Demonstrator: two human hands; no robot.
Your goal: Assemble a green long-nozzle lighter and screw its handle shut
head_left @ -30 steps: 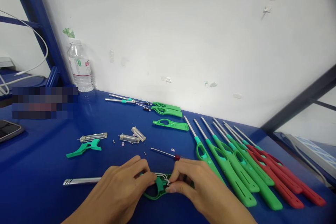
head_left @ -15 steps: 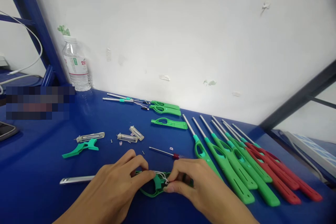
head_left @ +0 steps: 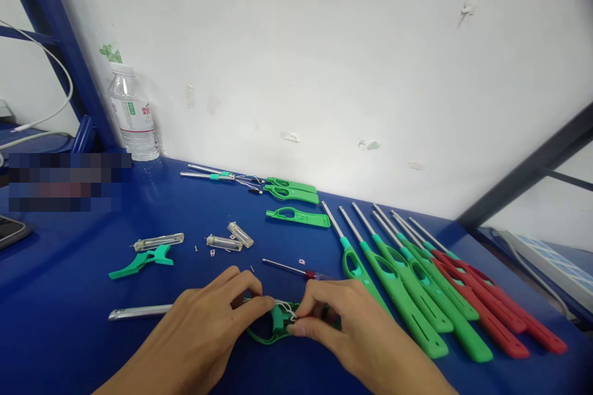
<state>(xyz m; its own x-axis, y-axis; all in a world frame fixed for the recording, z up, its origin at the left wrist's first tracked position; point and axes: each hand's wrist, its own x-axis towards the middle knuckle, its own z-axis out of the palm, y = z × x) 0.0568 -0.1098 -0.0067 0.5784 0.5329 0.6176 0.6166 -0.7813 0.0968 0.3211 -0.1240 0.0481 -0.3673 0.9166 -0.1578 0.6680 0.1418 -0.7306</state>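
Observation:
Low in the middle, both hands close on a green gas lighter (head_left: 265, 337) with its handle opened up. My left hand (head_left: 222, 315) grips it near the trigger opening, thumb and forefinger pressed on the casing. Its metal tube (head_left: 139, 311) sticks out to the left from under that hand. My right hand (head_left: 338, 315) pinches beside the thin white wires (head_left: 288, 308); most of the handle is hidden under its fingers. Just beyond the right hand lies a screwdriver (head_left: 285, 268) with a red handle.
Finished-looking green lighters (head_left: 407, 290) and red lighters (head_left: 491, 302) lie fanned at right. Clear fuel tanks (head_left: 160, 241), a teal trigger guard piece (head_left: 141, 261) and tiny screws are at left. Green handle shells (head_left: 299, 217) and wired tubes (head_left: 210, 176) lie near the wall. A water bottle (head_left: 134, 114) stands back left.
The lighter's tube has shifted very slightly to the right and up. Both hands keep nearly the same grip on the lighter.

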